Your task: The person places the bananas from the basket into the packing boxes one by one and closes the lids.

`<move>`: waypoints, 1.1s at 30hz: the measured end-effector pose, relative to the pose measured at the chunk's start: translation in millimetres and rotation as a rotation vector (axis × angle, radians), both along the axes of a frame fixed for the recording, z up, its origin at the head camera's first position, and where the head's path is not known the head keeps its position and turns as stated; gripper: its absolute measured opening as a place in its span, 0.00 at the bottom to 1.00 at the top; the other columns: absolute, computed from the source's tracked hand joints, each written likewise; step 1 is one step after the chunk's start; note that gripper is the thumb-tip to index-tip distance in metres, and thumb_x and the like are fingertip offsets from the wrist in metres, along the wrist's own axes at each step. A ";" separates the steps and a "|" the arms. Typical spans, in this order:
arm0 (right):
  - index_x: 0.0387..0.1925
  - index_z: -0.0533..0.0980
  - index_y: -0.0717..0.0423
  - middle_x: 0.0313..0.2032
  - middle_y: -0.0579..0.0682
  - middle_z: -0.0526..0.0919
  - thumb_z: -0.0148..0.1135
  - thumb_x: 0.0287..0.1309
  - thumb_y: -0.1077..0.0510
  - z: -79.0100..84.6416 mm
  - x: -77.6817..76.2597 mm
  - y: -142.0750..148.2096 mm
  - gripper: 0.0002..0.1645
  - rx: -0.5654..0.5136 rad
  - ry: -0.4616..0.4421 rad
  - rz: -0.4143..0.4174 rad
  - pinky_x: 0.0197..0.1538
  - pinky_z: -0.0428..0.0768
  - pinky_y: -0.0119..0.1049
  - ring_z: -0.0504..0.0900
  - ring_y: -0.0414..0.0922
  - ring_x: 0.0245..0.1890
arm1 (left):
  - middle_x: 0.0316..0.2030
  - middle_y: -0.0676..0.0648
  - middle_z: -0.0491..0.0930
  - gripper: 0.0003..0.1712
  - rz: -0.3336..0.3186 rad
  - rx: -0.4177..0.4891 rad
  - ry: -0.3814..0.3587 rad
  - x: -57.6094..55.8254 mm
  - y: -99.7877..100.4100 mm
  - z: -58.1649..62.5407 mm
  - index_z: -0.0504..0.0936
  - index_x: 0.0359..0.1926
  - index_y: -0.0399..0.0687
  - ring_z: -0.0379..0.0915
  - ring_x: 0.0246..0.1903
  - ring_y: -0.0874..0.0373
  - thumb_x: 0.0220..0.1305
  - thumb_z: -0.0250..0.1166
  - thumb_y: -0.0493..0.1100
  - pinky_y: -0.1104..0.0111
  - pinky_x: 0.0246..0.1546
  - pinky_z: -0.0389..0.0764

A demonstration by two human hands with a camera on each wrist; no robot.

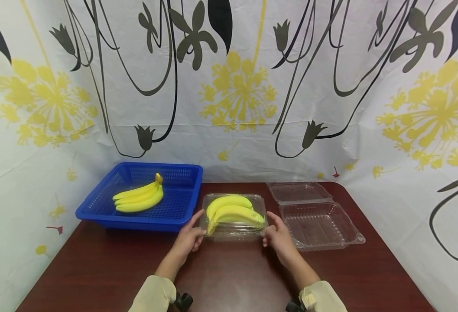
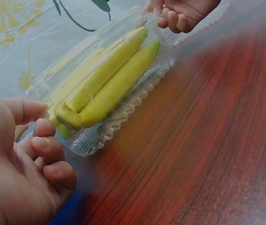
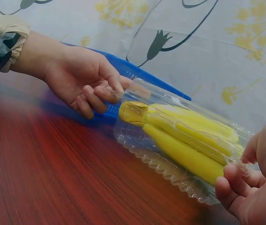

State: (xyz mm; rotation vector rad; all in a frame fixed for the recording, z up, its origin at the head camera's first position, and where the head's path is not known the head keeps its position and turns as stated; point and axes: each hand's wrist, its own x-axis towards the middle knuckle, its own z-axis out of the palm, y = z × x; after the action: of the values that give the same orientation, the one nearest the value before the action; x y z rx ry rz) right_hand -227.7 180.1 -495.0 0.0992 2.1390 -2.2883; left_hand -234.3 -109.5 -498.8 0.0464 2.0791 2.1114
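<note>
A clear plastic clamshell box [image 1: 236, 236] with its lid down stands in the middle, holding a bunch of yellow bananas [image 1: 236, 212]. My left hand [image 1: 189, 238] pinches its left end between thumb and fingers, close to the banana stem in the left wrist view. At the opposite end my right hand [image 1: 280, 238] pinches the lid and rim edge, near the banana tips in the right wrist view. Several fingers of each hand curl beneath the rim. The scalloped lower edge of the box [image 2: 123, 119] faces me, close over the tabletop.
To the left, a blue plastic basket [image 1: 96, 212] holds another bunch of bananas [image 1: 139, 199]. A second clear clamshell box [image 1: 318, 225] lies open on the right, its lid folded back. Dark red wood tabletop [image 1: 229, 277] spreads in front; a flower-patterned sheet [image 1: 236, 143] hangs behind.
</note>
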 end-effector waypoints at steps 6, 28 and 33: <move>0.71 0.56 0.63 0.26 0.55 0.73 0.46 0.54 0.77 0.2 -0.5 -3.4 0.40 -0.007 0.022 -0.035 0.27 0.80 0.35 0.74 0.43 0.21 | 0.15 0.50 0.64 0.39 0.019 0.005 0.014 0.4 2.9 1.1 0.62 0.73 0.59 0.56 0.13 0.61 0.61 0.57 0.33 0.71 0.15 0.59; 0.68 0.62 0.59 0.16 0.50 0.73 0.47 0.61 0.72 -0.6 -6.7 -6.9 0.32 0.070 0.026 -0.090 0.15 0.71 0.32 0.68 0.40 0.11 | 0.16 0.51 0.66 0.37 0.069 -0.008 -0.002 -3.6 9.1 -1.1 0.63 0.72 0.61 0.58 0.14 0.61 0.63 0.57 0.35 0.72 0.15 0.61; 0.65 0.67 0.58 0.14 0.50 0.73 0.48 0.60 0.72 -2.1 -12.5 -9.2 0.30 0.094 0.037 -0.135 0.13 0.69 0.32 0.67 0.40 0.10 | 0.17 0.51 0.68 0.31 0.169 -0.033 0.039 -4.9 15.5 -4.5 0.67 0.70 0.58 0.62 0.15 0.61 0.67 0.57 0.37 0.73 0.15 0.64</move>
State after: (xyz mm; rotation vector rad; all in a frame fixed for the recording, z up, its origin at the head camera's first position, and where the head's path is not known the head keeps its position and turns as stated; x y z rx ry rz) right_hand -240.3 171.0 -497.1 0.2099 2.3272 -2.2741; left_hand -239.2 -94.0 -503.3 -0.0976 2.2115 2.1857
